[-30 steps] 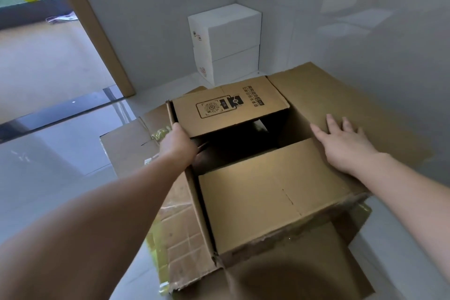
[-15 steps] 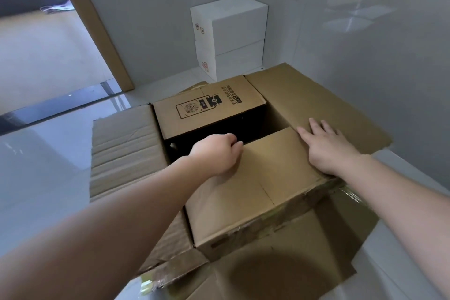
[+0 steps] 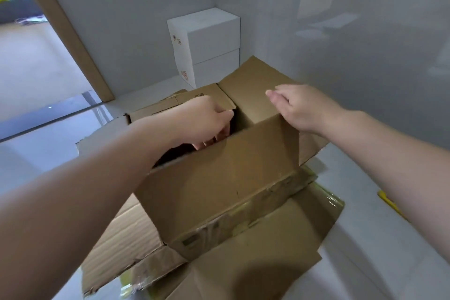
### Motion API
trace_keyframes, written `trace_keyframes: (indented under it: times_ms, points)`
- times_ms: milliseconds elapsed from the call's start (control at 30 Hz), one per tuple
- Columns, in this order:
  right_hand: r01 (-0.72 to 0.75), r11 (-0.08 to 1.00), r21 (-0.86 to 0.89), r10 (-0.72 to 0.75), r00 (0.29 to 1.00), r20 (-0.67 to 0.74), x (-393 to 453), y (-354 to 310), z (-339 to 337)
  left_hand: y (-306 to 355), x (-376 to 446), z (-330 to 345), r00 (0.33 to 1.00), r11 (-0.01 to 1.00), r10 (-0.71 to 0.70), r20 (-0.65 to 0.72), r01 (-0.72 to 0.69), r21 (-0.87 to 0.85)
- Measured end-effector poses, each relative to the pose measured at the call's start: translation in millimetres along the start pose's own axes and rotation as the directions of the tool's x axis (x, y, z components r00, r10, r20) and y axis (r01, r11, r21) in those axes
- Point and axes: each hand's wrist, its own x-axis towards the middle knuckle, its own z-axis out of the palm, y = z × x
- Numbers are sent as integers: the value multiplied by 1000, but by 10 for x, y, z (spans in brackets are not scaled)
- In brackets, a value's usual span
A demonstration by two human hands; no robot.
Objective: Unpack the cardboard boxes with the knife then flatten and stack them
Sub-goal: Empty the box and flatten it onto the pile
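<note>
The open cardboard box [image 3: 219,192] occupies the centre of the frame and stands on the floor [image 3: 43,158] over a flattened sheet of cardboard [image 3: 121,246]. Expect it to be light for its bulk. The panels are stiff across the flutes but will fold readily along the scored creases, so apply force at the creases, not mid-panel. Take hold at flap edges and upper rims; the taped lower seam looks glossy and may be slippery.

Your left hand [image 3: 207,117], centre frame, reaches into the dark opening with its fingers [image 3: 207,145] curled down inside, just behind the near flap's top edge (whether they clasp anything in there cannot be told). Your right hand [image 3: 302,109], right of centre, hovers above the right flap [image 3: 253,85] with fingers loosely extended, holding nothing.

Appearance: plain brown corrugated board, four flaps splayed outward, creased and scuffed tape along the near bottom edge, and a printed flap partly hidden behind your left hand. Two white boxes [image 3: 207,48] are stacked in the corner at upper centre. No knife is identifiable in view.
</note>
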Motion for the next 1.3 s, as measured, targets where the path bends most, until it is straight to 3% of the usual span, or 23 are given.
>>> trace_keyframes:
  times_ms: [33,100,233,400,467,533,667,833,900,1000,1133,1300]
  points:
    - [6,999,48,-7,1000,8,-16,-74,-106,83,-59,-37,990,984,-23,140,47,-171]
    - [12,998,67,-19,995,100,-50,-193,-273,190,-140,1,941,958,16,338,82,-273]
    - [60,995,-81,-21,909,416,-272,-382,-359,190,-179,395,890,1000,26,455,-22,-15]
    - [133,967,-219,51,737,674,-649,-343,-40,-10,-217,967,739,981,-159,655,191,23]
    - [115,954,-278,139,652,745,-792,-233,111,-81,-232,1144,757,987,-163,632,128,101]
    - [107,957,-271,144,635,759,-914,-155,286,-142,-245,1260,822,980,-139,552,36,194]
    - [208,939,-274,14,771,636,-973,-66,622,-255,-180,1349,881,969,-63,469,-59,240]
    - [300,847,-438,-103,902,419,-981,5,1023,-367,-129,1509,934,908,48,355,-189,375]
    - [311,851,-423,-131,906,403,-970,52,1049,-413,-88,1485,937,931,22,349,-146,333]
    - [217,933,-289,-61,882,467,-866,69,951,-538,34,1330,951,988,-98,292,58,140]
    - [132,957,-260,-3,897,442,-633,-31,1016,-901,183,1165,962,936,-218,165,158,314]
    - [184,951,-248,-48,880,472,-372,-346,1225,-1234,331,985,979,918,-191,66,154,365]
